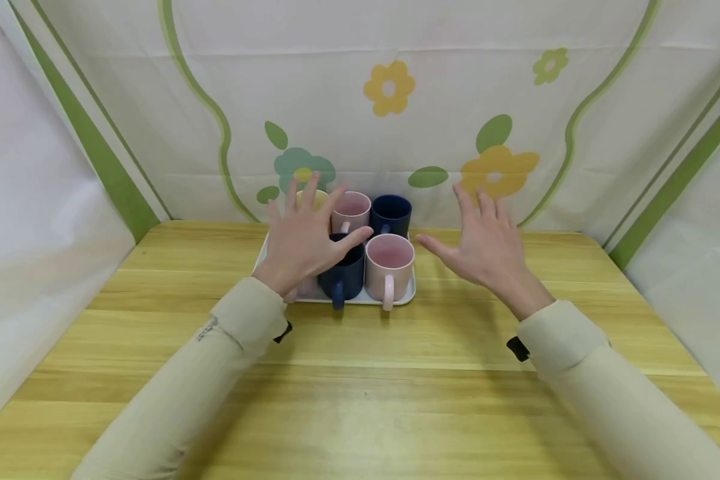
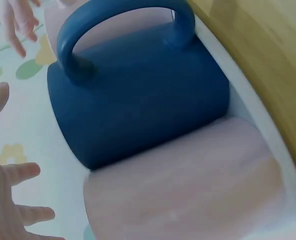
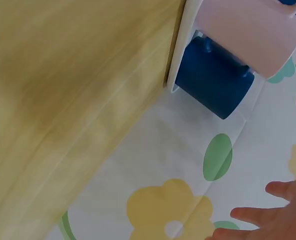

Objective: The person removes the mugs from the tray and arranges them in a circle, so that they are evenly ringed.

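Several mugs stand upright on a white tray [image 1: 405, 299]. Along the back are a yellow mug [image 1: 321, 198], a pink mug [image 1: 353, 205] and a navy mug [image 1: 392, 213]. The front row has a navy mug [image 1: 348, 275] and a pink mug [image 1: 390, 272] with handles toward me, plus another pink mug [image 2: 183, 185], mostly hidden behind my left hand in the head view. My left hand [image 1: 301, 240] hovers over the tray's left side, fingers spread, holding nothing. To the right of the tray, my right hand [image 1: 486, 243] is raised with fingers apart, also holding nothing.
The tray sits at the back of a wooden table [image 1: 360, 387], close to a white cloth backdrop [image 1: 336, 87] printed with flowers and leaves. White cloth sides with green stripes flank the table on both sides.
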`<state>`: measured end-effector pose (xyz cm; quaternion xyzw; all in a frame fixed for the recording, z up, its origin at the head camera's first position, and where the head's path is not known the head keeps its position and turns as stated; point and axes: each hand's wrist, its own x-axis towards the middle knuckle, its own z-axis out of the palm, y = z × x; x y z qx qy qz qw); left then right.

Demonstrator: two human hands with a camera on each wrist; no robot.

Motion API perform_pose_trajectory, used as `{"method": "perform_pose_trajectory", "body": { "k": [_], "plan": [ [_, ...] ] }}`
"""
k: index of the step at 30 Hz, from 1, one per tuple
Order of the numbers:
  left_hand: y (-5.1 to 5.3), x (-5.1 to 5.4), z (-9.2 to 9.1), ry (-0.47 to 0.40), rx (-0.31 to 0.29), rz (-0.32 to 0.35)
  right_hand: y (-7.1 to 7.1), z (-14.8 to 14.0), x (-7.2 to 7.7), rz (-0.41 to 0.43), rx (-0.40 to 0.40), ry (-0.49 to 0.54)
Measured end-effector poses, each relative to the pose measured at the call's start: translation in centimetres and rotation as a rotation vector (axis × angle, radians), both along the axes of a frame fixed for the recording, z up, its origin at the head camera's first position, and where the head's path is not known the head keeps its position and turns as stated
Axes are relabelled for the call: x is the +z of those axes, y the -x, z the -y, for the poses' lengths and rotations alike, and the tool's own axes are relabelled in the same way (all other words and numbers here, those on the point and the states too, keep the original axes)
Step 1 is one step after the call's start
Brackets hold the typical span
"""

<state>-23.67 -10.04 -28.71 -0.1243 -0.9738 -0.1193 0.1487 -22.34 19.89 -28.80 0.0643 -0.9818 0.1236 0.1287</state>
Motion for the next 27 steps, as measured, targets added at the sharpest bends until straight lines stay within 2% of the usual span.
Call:
{"method": "perform_pose_trajectory", "body": {
  "k": [5, 11, 14, 17, 23, 27],
  "plan": [
    [-1.0, -0.5, 2.5, -0.135, -0.008, -0.062, -1.0, 0.0, -0.7, -0.057, 0.036, 0.072],
    [-2.1, -1.9, 6.4, -0.417, 0.002, -0.011, -2.3, 0.0, -2.0, -0.059, 0.177, 0.255],
    [-2.5, -2.7, 8.4, -0.563, 0.016, 0.051, -2.9, 0.1, -2.6, -0.050, 0.256, 0.312],
    [-2.7, -3.8, 10.2, -0.708, 0.041, 0.122, -3.5, 0.4, -3.2, -0.010, 0.297, 0.385],
    [-3.0, -5.7, 12.7, -0.921, 0.118, 0.325, -4.5, 1.5, -3.9, 0.181, 0.299, 0.627],
    [-3.0, -6.6, 13.4, -1.047, 0.123, 0.495, -4.7, 2.5, -4.3, 0.329, 0.301, 0.800]
  ]
}}
